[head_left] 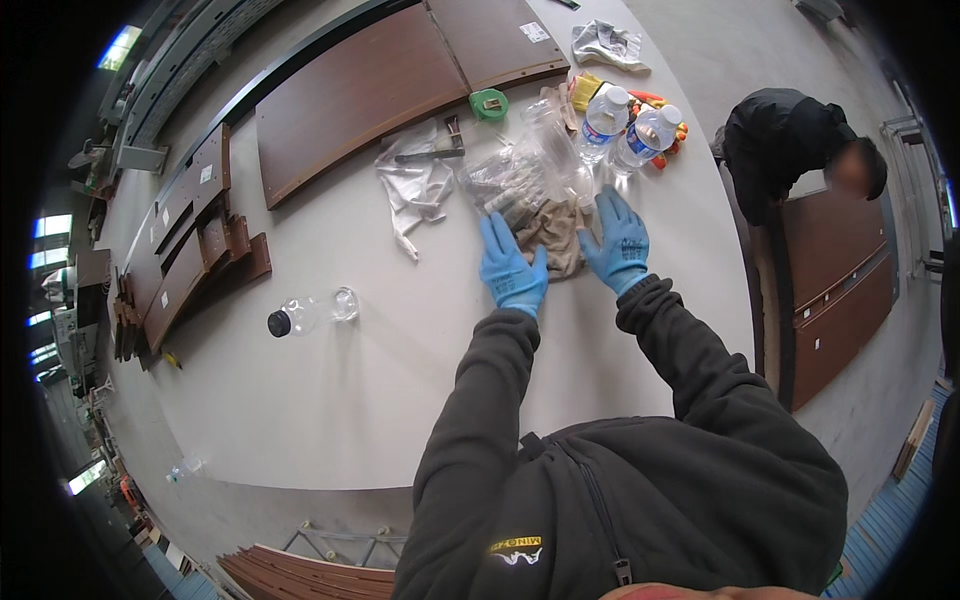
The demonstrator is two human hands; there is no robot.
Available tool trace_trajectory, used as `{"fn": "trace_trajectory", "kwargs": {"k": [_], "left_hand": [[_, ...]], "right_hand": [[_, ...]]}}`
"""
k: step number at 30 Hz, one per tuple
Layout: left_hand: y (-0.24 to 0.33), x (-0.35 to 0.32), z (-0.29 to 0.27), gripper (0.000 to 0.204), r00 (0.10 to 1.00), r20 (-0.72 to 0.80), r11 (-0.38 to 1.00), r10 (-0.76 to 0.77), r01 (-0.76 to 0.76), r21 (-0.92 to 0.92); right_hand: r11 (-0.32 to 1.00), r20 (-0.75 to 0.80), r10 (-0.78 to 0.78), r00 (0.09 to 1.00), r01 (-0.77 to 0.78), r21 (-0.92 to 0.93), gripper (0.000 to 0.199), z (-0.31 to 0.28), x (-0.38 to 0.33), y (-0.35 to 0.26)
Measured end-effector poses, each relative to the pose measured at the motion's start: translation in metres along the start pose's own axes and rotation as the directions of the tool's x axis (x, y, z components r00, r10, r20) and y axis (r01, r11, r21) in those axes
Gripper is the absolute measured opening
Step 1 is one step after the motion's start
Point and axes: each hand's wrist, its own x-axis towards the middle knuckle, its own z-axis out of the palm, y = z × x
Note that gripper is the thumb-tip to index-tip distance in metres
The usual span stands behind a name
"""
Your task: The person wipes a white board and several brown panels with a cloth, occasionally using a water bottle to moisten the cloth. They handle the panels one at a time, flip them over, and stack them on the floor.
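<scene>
Both my hands wear blue gloves and lie near the far right part of the white table (400, 400). My left hand (513, 268) is open, its fingers stretched along the left side of a crumpled brown cloth (552, 240). On the cloth's right side, my right hand (617, 242) is also open, fingers pointing away from me. Just beyond the fingertips lies a clear plastic bag (510, 180) with small pale and dark pieces inside; I cannot make out what they are. Two clear water bottles (604, 120) stand beyond my right hand.
Brown panels (360, 100) lie along the far edge, with a green tape measure (489, 104) beside them. Stacked brown pieces (195, 250) are at the left. A clear bottle with a black cap (310, 312) lies left of my arms. A person in dark clothes (790, 140) bends over panels at right.
</scene>
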Motion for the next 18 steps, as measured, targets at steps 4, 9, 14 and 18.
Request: {"fn": "trace_trajectory", "kwargs": {"k": [4,9,14,18], "left_hand": [[0.004,0.027,0.012,0.100,0.998,-0.048,0.988,0.029,-0.021,0.152],[0.000,0.066,0.013,0.102,0.993,-0.015,0.985,-0.118,0.119,0.127],[-0.011,0.072,0.006,0.101,0.992,0.029,0.992,-0.123,0.123,0.013],[-0.033,0.047,-0.002,0.093,0.997,-0.060,0.987,0.049,-0.058,-0.153]], "right_hand": [[0.985,0.034,0.139,0.990,-0.135,-0.104,0.055,0.016,0.023,0.008],[0.966,0.082,0.229,0.970,-0.216,-0.146,0.039,0.036,0.046,0.005],[0.937,0.108,0.304,0.946,-0.277,-0.213,0.038,0.040,0.054,0.000],[0.963,0.101,0.254,0.962,-0.241,-0.120,0.043,0.034,0.047,0.004]]}}
